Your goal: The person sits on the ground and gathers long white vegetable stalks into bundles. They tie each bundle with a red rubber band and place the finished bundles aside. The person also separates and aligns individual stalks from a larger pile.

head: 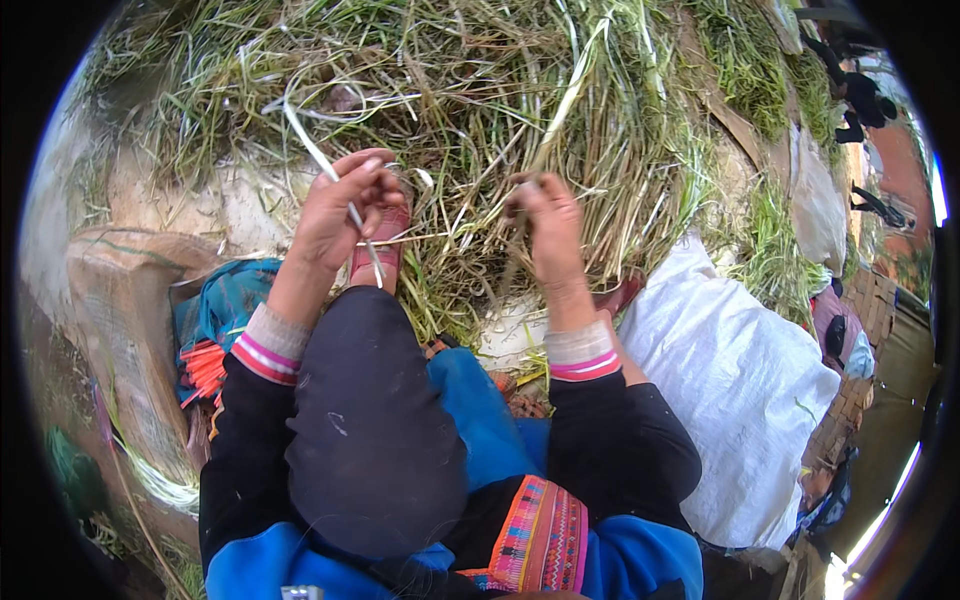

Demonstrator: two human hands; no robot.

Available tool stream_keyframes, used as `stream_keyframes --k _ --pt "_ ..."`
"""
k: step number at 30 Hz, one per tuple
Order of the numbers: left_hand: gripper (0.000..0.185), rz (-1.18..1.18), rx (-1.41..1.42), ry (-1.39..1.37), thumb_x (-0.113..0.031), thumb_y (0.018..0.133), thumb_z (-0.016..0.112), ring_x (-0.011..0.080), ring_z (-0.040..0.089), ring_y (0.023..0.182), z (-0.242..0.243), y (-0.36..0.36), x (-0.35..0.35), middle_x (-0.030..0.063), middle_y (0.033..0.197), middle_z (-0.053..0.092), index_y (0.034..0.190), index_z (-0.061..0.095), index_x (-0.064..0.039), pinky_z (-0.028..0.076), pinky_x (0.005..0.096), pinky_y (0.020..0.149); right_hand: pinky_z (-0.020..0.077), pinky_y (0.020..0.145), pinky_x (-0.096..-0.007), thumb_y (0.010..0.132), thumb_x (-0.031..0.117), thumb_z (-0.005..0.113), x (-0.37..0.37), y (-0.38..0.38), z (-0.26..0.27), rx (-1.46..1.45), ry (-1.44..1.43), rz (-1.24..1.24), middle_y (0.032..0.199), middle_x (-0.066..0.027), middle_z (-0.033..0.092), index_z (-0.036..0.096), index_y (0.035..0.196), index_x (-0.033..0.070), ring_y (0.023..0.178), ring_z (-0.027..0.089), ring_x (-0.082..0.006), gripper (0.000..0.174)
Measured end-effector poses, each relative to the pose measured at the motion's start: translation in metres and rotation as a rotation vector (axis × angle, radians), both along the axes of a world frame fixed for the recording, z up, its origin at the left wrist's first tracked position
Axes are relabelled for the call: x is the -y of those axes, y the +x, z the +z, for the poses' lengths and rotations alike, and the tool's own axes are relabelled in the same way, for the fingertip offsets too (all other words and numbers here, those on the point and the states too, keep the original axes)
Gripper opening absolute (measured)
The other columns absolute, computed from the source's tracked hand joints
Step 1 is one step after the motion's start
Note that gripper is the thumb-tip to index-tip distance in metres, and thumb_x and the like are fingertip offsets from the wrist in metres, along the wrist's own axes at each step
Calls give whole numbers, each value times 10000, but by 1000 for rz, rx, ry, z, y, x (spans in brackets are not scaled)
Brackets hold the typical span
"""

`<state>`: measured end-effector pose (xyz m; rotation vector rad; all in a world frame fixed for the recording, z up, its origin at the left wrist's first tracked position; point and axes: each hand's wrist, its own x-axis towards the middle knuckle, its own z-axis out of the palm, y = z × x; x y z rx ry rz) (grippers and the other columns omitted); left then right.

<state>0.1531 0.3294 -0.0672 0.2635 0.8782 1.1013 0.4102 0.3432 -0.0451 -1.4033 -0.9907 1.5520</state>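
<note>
A long pale strip (309,141) runs through my left hand (341,206), pinched between thumb and fingers. Its lower end points down towards my dark-trousered knee (367,420), and its upper part curls over the grass pile. My right hand (553,229) is closed around a pale green stalk (564,112) that rises up and to the right; the hidden fingertips leave the exact grip unclear. Both hands are above a large heap of cut grass and stalks (480,142). A reddish shoe (381,244) shows beside my left hand.
On the left stand a woven sack (124,322), a teal cloth (232,296) and orange-red strips (202,369). Pale strands (161,484) lie below. A white woven sheet (739,397) spreads at my right. Dark-clothed people (862,97) are at the far right.
</note>
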Motion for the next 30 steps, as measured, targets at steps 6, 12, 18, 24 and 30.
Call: stream_keyframes --k 6,12,18,24,30 --pt "304 -117 -174 -39 -84 886 603 197 685 802 8 8 -3 176 990 669 1149 566 65 454 178 419 451 685 -224 896 104 557 42 -57 -20 -13 -66 281 842 7 628 615 970 -11 738 524 -51 148" --pt "253 -224 -166 -48 -62 832 664 165 667 716 13 7 3 124 854 672 1046 609 62 511 220 525 481 670 -336 839 130 610 59 -75 -3 300 65 551 794 -173 629 624 986 17 700 624 -269 186" --pt "206 -156 -57 -41 -11 824 653 194 671 718 13 4 9 141 822 666 1009 597 62 559 278 632 499 674 -317 886 202 593 46 -67 4 158 12 485 866 -96 672 637 1031 -9 722 629 -207 260" --pt "179 -325 -73 83 -72 860 619 124 650 625 14 6 11 112 776 678 1003 628 36 496 232 449 478 631 -213 891 143 612 23 -79 3 -221 -108 20 874 -12 636 632 1012 -4 745 587 -72 191" --pt "179 -212 -308 73 -115 855 641 74 579 583 18 9 10 45 767 645 975 657 16 479 211 469 464 631 -294 803 38 655 23 -91 9 297 291 84 771 -62 567 641 852 -29 715 582 -165 84"
